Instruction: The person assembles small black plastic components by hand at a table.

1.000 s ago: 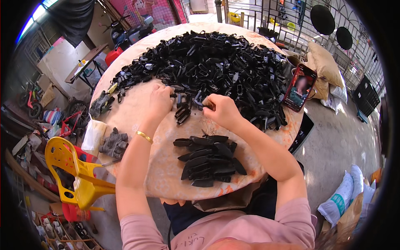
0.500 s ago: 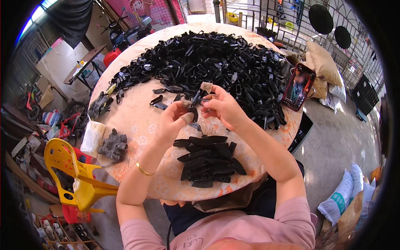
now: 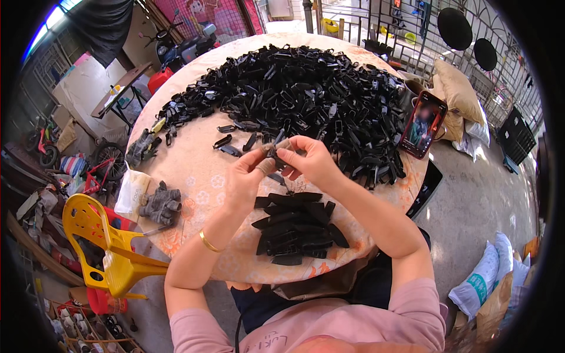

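Above the middle of the round table, my left hand (image 3: 250, 170) and my right hand (image 3: 310, 160) meet with fingertips pinched together. Between them is a small black plastic piece, mostly hidden by the fingers. Greyish-brown wraps cover some of my fingertips. A large heap of black plastic pieces (image 3: 294, 88) spreads over the far half of the table, just beyond my hands. Nearer to me, below my hands, long black pieces lie side by side in a small stack (image 3: 294, 226). A few loose black pieces (image 3: 223, 141) lie left of my fingers.
The table (image 3: 194, 247) has a peach flowered cover. Dark grey gloves (image 3: 162, 204) and a white bag (image 3: 132, 191) lie at its left edge. A phone (image 3: 422, 125) stands at the right. A yellow chair (image 3: 120, 262) is at lower left; sacks (image 3: 474, 285) rest on the floor at right.
My right hand has moved slightly down and left, its fingers closing in against those of my left hand. The black piece between them now shows less.
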Motion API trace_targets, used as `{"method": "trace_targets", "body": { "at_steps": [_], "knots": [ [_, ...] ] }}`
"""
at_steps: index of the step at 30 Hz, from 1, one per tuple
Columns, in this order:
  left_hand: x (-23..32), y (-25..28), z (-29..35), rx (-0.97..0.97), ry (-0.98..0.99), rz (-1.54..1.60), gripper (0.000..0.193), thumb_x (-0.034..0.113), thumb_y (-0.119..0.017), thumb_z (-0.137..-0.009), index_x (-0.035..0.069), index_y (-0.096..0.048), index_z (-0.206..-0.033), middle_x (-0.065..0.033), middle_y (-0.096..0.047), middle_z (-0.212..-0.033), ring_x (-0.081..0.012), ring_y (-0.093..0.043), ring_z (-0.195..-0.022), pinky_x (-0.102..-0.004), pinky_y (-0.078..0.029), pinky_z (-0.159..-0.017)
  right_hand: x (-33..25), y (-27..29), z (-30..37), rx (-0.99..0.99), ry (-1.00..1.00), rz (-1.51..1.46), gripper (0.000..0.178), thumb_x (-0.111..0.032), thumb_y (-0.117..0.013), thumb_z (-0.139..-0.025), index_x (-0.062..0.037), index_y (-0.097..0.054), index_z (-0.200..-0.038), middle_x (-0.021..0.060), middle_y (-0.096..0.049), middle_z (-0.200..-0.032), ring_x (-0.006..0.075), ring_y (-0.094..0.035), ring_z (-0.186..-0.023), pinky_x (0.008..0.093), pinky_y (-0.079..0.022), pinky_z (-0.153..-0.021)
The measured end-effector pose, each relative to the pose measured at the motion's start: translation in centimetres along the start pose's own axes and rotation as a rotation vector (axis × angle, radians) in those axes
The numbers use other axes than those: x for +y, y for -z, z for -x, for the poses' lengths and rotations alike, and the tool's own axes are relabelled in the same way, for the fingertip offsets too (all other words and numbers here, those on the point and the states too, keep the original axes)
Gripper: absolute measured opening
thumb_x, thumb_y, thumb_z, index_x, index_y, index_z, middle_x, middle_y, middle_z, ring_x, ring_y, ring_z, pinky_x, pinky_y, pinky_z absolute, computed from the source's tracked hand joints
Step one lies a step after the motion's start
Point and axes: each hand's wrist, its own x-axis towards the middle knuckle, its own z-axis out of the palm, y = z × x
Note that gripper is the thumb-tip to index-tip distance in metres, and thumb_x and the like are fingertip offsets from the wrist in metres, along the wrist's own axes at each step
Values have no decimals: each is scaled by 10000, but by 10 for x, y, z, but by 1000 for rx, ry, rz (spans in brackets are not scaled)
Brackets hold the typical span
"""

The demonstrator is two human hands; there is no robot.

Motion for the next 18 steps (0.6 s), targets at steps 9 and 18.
{"method": "trace_targets", "body": {
  "at_steps": [9, 18],
  "knots": [
    [9, 3, -1, -126, -37, 264, 261, 51, -540, -872, -14, -562, -1124, -89, -623, -1026, -145, -592, -921, -269, -473, -834, 10, -5, 6, 97, 235, 383, 263, -230, -673, -795, 6, -569, -847, 70, -590, -743, 115, -571, -558, 241, -441, -483],
    [22, 6, 3, -183, -144, 64, 227, -22, -530, -839, -15, -605, -1052, -79, -639, -970, -128, -585, -885, -248, -459, -819, 1, -14, 17, 48, 613, 670, 246, -144, -708, -753, 32, -614, -897, 108, -494, -581, 129, -416, -465, 266, -365, -456]
  ]
}}
